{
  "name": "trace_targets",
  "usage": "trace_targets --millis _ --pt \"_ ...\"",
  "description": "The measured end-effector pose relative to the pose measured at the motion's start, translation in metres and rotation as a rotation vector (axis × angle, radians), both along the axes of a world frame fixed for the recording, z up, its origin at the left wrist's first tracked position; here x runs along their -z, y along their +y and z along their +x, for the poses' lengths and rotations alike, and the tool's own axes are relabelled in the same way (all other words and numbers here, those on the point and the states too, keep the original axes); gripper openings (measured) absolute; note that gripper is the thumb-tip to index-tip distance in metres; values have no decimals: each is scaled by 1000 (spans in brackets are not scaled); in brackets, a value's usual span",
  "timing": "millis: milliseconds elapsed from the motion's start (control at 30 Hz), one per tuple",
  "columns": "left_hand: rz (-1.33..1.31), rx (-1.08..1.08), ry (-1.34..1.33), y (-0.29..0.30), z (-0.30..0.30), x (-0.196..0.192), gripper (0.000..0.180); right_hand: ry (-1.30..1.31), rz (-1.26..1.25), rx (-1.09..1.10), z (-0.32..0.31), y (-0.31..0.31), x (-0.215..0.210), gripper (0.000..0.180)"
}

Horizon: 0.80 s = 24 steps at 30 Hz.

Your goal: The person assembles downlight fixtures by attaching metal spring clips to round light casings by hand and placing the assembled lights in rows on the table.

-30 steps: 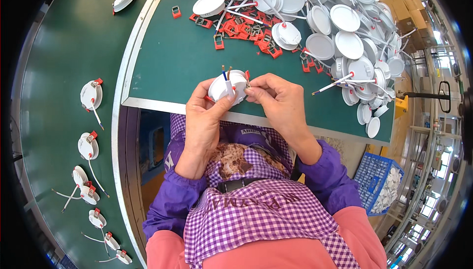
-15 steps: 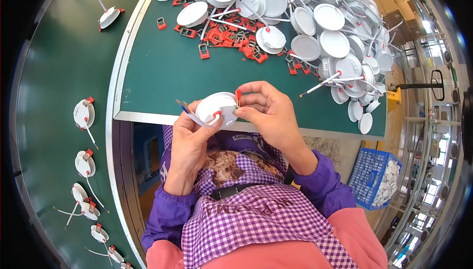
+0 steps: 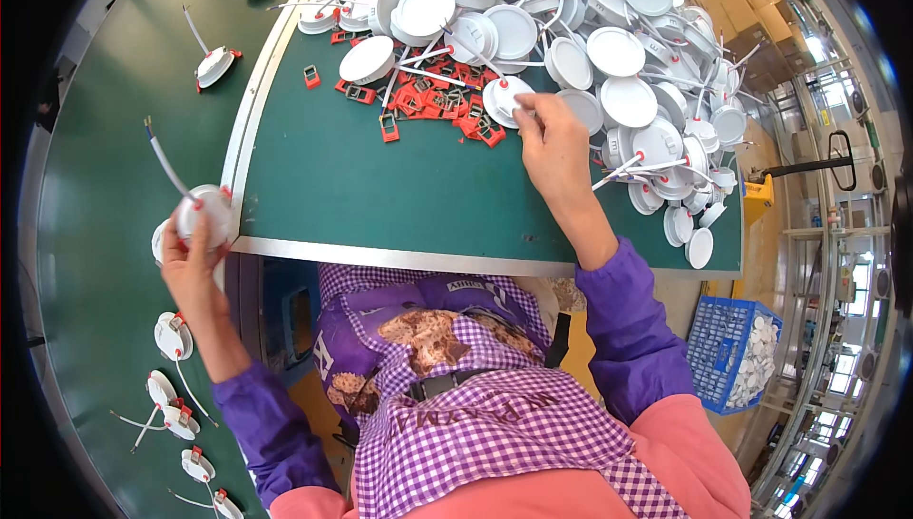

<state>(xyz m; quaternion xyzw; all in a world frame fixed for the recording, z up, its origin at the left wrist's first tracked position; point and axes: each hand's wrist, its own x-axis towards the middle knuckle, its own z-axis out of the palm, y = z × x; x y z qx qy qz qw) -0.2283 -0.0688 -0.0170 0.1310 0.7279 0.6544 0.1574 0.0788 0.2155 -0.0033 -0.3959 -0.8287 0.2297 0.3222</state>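
My left hand grips a round white downlight with a red cable grommet. Its pale cable points up and away, ending in bare coloured wires. This light is over the border between the table and the green surface at the left. My right hand is at the near side of the pile, thumb and fingers closed at the rim of another white downlight. That light lies on the table beside a heap of red spring clips.
A large pile of white downlights covers the table's far right. Along the left green surface lie several downlights with red clips. A metal edge strip borders the table. A blue crate of white parts stands at the right.
My left hand has carried its downlight left, from in front of me to the table's left edge. My right hand has let go of it and reached forward to a light at the pile.
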Motion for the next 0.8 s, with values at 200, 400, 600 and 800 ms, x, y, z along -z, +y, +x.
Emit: trace_targets --millis 200,400,600,800 --pt "-281 -186 229 -43 -86 23 43 -143 155 -9 -23 42 8 19" --pt "-898 -301 852 -69 -100 7 44 -183 203 -22 -27 58 4 17" --pt "-29 43 423 22 56 -35 43 -3 169 -148 -29 -6 -37 17" --pt "376 665 -747 95 164 0 47 36 -59 -365 -48 -85 -32 14"
